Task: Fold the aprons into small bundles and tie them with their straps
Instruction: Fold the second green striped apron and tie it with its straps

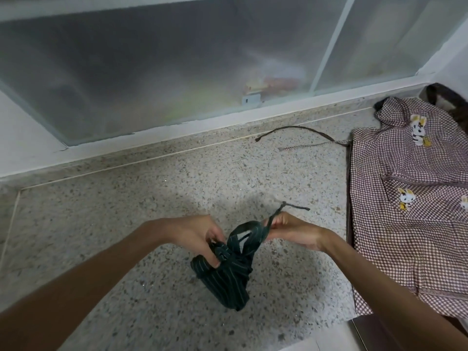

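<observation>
A dark green pinstriped apron [224, 279] is rolled into a small bundle, held above the speckled stone counter [152, 193]. Its strap [255, 233] is wound round it and loops up to the right. My left hand [200, 236] pinches the knot on top of the bundle. My right hand [291, 231] grips the strap near its free end, which sticks out past the fingers. A brown-and-white checked apron [405, 211] with rabbit patches lies flat at the right, untouched.
The checked apron's two thin straps [304, 138] trail left across the counter near the back. A frosted sliding window [164, 67] in a white frame runs along the far side. A white edge [304, 347] shows at the bottom.
</observation>
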A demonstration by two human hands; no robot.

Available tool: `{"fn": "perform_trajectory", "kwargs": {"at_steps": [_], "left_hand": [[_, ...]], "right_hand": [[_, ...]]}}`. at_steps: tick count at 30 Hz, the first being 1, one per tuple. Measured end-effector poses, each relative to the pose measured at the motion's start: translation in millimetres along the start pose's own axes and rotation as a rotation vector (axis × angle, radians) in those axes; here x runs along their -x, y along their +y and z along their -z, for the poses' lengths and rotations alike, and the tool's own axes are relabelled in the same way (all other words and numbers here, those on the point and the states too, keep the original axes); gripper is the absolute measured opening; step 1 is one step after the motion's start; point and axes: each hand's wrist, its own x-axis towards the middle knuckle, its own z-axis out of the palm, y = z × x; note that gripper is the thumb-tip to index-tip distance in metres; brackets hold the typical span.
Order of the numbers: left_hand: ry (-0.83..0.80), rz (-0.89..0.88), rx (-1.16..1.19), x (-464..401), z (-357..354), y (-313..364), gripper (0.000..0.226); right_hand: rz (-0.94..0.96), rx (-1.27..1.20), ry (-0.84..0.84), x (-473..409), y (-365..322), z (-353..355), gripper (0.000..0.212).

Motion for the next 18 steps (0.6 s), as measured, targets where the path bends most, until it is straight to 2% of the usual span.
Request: {"fn": "perform_trajectory", "kwargs": {"at_steps": [4,6,8,10,11,12,13,14,15,17,18], "left_hand": [[-0.014,-0.023,-0.004,0.2,-6.9,-0.3,0.032],[-0.013,-0.030,0.000,1.8,-7.1,-0.6,0.031],[0.006,-0.036,-0.010,6.4,-3.7,0.1,0.027],[0.042,-0.031,-0.026,13.5,1.3,1.3,0.027],[0.057,-0.026,-0.044,16.3,3.1,0.3,0.029],[0.072,-0.021,-0.071,18.4,4.8,0.4,0.031],[0.084,-0.016,-0.095,19.3,5.3,-0.8,0.032],[0.092,-0.023,-0.096,19.9,5.0,-1.7,0.031],[0.095,-0.036,-0.066,20.5,4.7,-3.2,0.028],[0.101,-0.037,0.047,22.6,4.8,-5.6,0.026],[0.112,-0.031,0.100,24.2,6.1,-6.6,0.026]], "right_hand": [[-0.024,-0.097,0.010,3.7,11.1,-5.0,0.022],[-0.107,-0.171,0.009,8.3,15.1,-2.3,0.026],[-0.231,-0.043,0.035,18.9,12.9,11.3,0.027],[-0.335,0.346,0.213,32.6,4.7,31.3,0.025],[-0.327,0.547,0.397,38.9,0.3,37.6,0.024],[-0.251,0.659,0.590,43.3,-6.4,36.4,0.021],[-0.141,0.646,0.691,46.0,-13.0,29.8,0.018],[-0.085,0.578,0.650,49.5,-22.0,18.4,0.015],[-0.099,0.505,0.484,50.6,-27.8,3.9,0.015],[-0.247,0.448,0.060,48.3,-23.4,-31.5,0.020],[-0.235,0.459,-0.024,44.7,-13.3,-45.6,0.026]]}}
